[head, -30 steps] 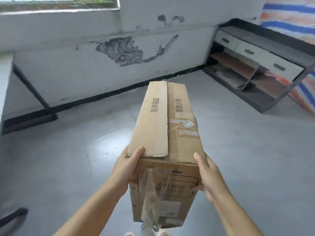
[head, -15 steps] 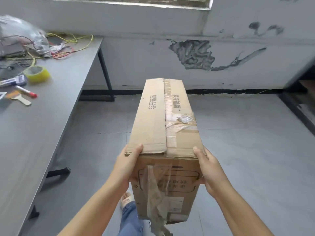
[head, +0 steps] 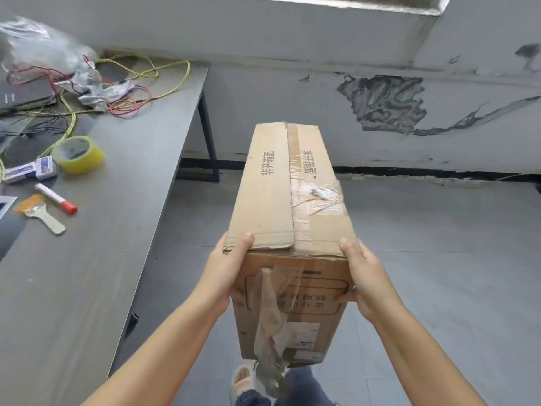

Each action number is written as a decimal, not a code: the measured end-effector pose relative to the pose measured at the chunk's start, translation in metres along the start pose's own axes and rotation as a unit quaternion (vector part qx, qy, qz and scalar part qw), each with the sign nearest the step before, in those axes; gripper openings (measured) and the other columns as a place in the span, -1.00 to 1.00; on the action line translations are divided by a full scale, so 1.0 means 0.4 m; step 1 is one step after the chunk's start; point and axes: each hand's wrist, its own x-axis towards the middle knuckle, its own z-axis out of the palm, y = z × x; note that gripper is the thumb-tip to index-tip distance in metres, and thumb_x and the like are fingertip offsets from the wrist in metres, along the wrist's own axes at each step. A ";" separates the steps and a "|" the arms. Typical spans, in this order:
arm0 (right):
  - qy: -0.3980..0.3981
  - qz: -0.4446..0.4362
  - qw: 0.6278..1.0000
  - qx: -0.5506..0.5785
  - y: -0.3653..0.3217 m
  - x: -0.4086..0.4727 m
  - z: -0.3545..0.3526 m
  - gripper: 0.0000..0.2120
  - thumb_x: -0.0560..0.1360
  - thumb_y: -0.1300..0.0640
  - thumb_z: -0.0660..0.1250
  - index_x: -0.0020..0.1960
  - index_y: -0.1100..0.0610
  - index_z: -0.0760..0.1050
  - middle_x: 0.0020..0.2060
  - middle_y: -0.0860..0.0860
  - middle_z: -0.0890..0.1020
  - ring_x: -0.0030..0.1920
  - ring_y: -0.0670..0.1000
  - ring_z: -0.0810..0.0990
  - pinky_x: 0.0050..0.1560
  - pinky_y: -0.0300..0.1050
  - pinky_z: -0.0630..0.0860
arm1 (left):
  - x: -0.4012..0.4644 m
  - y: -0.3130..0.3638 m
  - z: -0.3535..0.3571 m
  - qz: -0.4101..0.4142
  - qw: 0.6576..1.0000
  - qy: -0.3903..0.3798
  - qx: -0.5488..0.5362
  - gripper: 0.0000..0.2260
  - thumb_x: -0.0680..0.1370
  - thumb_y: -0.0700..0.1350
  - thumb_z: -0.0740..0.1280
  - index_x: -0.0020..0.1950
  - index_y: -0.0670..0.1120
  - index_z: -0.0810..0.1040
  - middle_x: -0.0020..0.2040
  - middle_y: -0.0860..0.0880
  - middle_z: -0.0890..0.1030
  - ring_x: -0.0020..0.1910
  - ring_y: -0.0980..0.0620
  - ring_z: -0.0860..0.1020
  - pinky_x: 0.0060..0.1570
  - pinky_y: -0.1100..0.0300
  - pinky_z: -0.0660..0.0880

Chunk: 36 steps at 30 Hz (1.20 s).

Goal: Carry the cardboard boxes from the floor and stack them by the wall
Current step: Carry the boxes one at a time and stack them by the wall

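The cardboard box [head: 292, 218] was up off the floor [head: 439, 259] and out in front of the person, long side pointing at the wall [head: 292, 92] ahead. The left hand [head: 227, 269] clamped the near left corner, thumb over the top flap, and the right hand [head: 361, 275] pressed in on the near right edge, so both were closed on that one box. A strip of loose clear tape [head: 268, 326] dangled down the near face. A grey table [head: 87, 259] ran along the left with a yellow tape roll [head: 78, 153], a marker [head: 55, 198] and tangled wires [head: 123, 83] on it. No stack showed by the wall, and no other boxes were in sight, so this looked like mid-carry: lift done, walk under way, setting down left to do.
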 end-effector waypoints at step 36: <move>0.018 0.312 0.943 0.116 0.406 1.014 0.515 -0.58 0.61 0.23 0.20 0.45 0.03 0.34 0.22 -0.12 0.57 0.20 -0.03 0.55 0.31 0.04 0.38 | 1.168 -0.396 -0.108 -0.381 0.915 0.030 -0.131 -0.61 0.63 0.01 0.19 0.45 0.06 0.21 0.43 -0.05 0.36 0.30 -0.22 0.44 0.21 -0.31 0.37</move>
